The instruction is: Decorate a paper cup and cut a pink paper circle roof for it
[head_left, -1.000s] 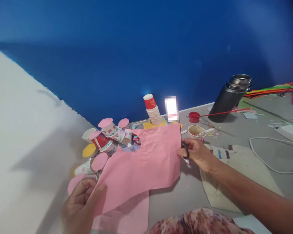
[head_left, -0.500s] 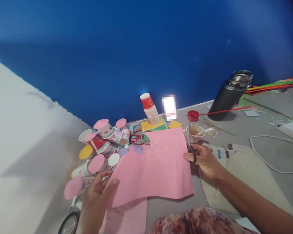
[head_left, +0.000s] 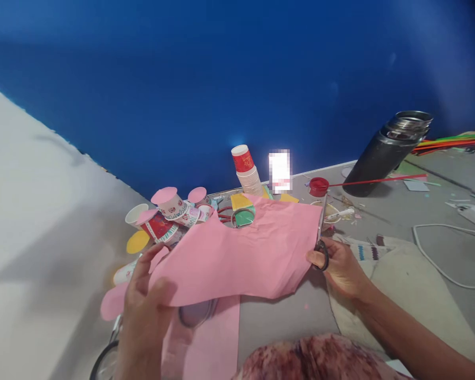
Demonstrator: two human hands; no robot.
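A large pink paper sheet (head_left: 237, 258) with curved cut-outs along its far edge is stretched between both hands. My left hand (head_left: 148, 290) pinches its left end, thumb on top. On the right, my right hand (head_left: 338, 264) holds black-handled scissors (head_left: 321, 253), blades pointing away, and grips the sheet's right edge with them. Beneath the raised sheet lies more pink paper (head_left: 217, 338), with a dark round ring-like outline (head_left: 196, 312) partly hidden on it.
Decorated paper cups (head_left: 170, 203) with pink discs lie at the left. Behind stand stacked cups (head_left: 247, 169). A black flask (head_left: 388, 153), red lid (head_left: 319, 186), cloth (head_left: 404, 285) and white cable (head_left: 435, 274) are at the right.
The near edge of the pink sheet has lifted and moved away from me, uncovering the dark ring-like outline. My left hand has shifted slightly left, and my right hand slightly right with the scissors.
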